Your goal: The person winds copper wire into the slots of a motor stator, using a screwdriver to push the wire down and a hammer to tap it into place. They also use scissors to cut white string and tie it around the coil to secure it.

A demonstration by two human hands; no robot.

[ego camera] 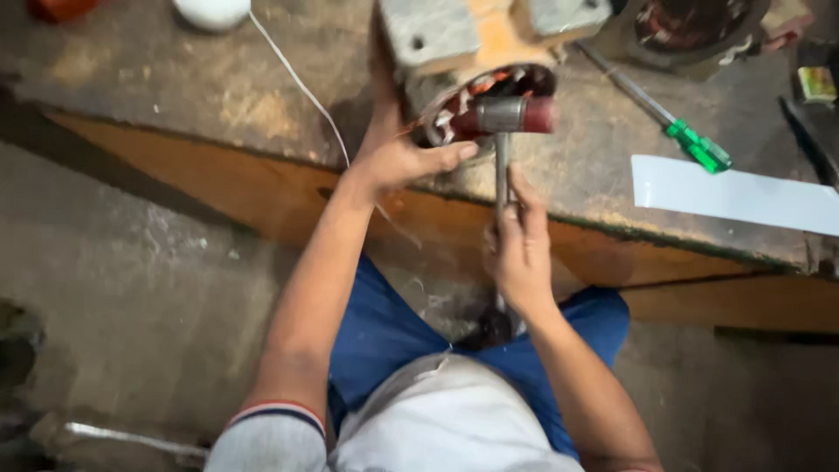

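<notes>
The left hand [398,157] grips the motor stator [476,61] at twelve o'clock on the tabletop [157,79]; the right hand [522,249] clenches the hammer [507,131], head against the windings. Tapping looks midway, the coils not yet seated.

I log an orange-and-grey motor housing [476,39] with copper-red windings, and a grey mallet [516,115] with one dark-red face. I also note a green-handled screwdriver [696,146], white sheet [734,194], blue trousers [384,332].

A worn wooden workbench [175,79] stands over a dusty concrete floor [131,288].
</notes>
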